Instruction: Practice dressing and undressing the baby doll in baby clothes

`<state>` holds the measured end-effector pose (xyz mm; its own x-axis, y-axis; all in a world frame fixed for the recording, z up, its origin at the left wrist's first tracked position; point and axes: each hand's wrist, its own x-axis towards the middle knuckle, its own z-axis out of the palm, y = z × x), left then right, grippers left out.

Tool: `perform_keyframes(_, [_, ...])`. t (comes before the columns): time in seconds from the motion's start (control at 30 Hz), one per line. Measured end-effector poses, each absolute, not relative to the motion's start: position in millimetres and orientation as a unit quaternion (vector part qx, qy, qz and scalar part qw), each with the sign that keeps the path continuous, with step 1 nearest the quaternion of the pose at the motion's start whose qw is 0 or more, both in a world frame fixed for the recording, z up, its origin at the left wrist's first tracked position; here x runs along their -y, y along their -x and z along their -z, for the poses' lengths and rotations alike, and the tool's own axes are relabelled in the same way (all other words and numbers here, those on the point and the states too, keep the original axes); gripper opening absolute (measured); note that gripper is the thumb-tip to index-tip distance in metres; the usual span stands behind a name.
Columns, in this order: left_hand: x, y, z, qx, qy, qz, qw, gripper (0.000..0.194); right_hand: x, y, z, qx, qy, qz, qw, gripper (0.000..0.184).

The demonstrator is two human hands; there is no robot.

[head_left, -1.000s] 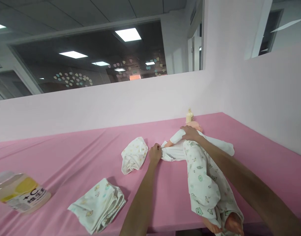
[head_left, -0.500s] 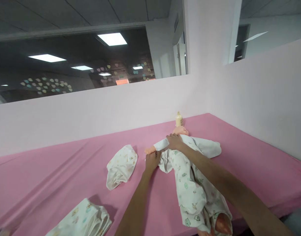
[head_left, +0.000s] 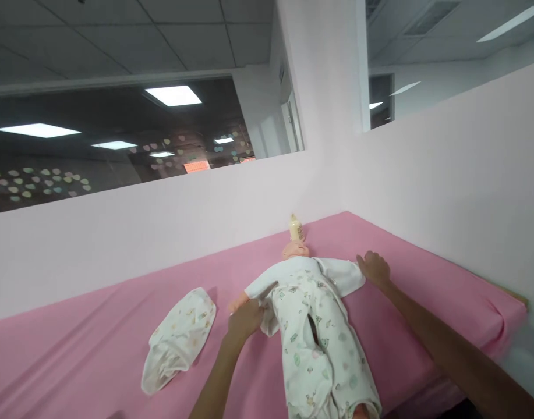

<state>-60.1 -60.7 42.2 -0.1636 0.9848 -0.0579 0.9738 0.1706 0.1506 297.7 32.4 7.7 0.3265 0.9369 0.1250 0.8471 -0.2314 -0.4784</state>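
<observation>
Your right hand (head_left: 375, 267) pinches the cuff of the shirt sleeve (head_left: 345, 278), likely drawing it straight; your left hand (head_left: 248, 319) meets the opposite side, its grip unclear. Between them the doll (head_left: 296, 251) lies on the surface (head_left: 96, 355). Half a second ago, both hands were at the near arm.

Rectangular ceiling lights (head_left: 173, 96) are glowing white in the dark glass (head_left: 131, 119). Soft, diffuse light is covering the wall (head_left: 162, 238) and surface (head_left: 96, 361). The white shirt (head_left: 288, 269) is appearing bright; the cloth cap (head_left: 181, 337) is casting a faint shadow. Wide-angle distortion is stretching the right forearm (head_left: 450, 355).
</observation>
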Motion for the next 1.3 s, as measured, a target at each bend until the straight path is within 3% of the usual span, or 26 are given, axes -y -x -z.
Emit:
perform_keyframes(0.13, [63.8, 17.4, -84.7, -0.75, -0.661, -0.036, -0.009, 0.039, -37.6, -308.2, 10.2, 0.582, 0.763, -0.145, 0.241, 0.047])
perform_keyframes(0.27, [33.5, -42.1, -100.2, -0.629, -0.772, -0.089, -0.014, 0.031, -44.8, -300.1, 9.8, 0.583, 0.755, -0.151, 0.258, 0.037])
perform_keyframes(0.43, [-21.6, -91.9, -86.9, -0.549, -0.834, 0.044, -0.03, 0.02, -43.2, -299.3, 9.2, 0.599, 0.74, -0.146, 0.269, 0.029])
perform_keyframes(0.6, [-46.6, -105.4, -76.2, -0.549, -0.83, 0.096, -0.028, 0.014, -44.2, -298.4, 10.7, 0.606, 0.729, -0.141, 0.286, 0.026])
perform_keyframes(0.97, [-48.5, -83.7, -70.0, -0.569, -0.818, 0.079, -0.01, 0.039, -58.7, -377.7, 5.1, 0.387, 0.855, -0.1, 0.33, 0.038])
perform_keyframes(1.17, [-47.0, -96.9, -65.4, -0.543, -0.836, 0.069, -0.035, 0.049, -50.0, -354.0, 7.8, 0.441, 0.844, -0.039, 0.304, 0.03])
perform_keyframes(1.3, [-50.8, -119.9, -53.6, -0.504, -0.86, 0.055, -0.053, 0.035, -37.6, -316.9, 1.3, 0.565, 0.763, -0.013, 0.313, 0.034])
